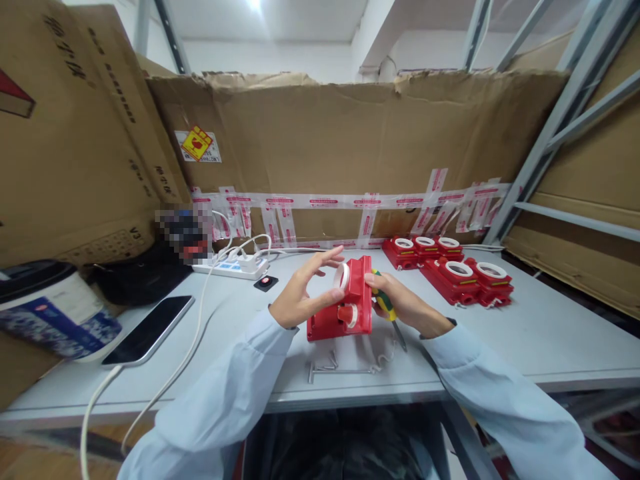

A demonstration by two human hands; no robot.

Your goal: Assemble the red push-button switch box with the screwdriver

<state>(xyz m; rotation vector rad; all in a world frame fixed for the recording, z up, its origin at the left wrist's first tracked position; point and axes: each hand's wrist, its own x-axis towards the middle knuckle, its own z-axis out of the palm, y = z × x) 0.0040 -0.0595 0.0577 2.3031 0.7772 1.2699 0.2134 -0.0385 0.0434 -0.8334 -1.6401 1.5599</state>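
Observation:
A red box-shaped housing (361,293) is tilted up on its side above the front middle of the table. Its round white ring (341,276) faces left, and a red plug with a white collar sticks out below. My left hand (306,290) curves round the white ring, thumb and fingers on either side of it. My right hand (400,300) grips the housing's right edge with the thumb. The same hand keeps a yellow-green screwdriver (384,303) against its palm, blade pointing down. Small metal rods (333,370) and a white coiled cord (386,359) lie beneath.
Several similar red housings (457,280) sit at the back right. On the left are a phone (150,331) with a white cable, a power strip (240,267), a small black square (266,283) and a white-blue bucket (55,313). Cardboard (325,140) walls the back.

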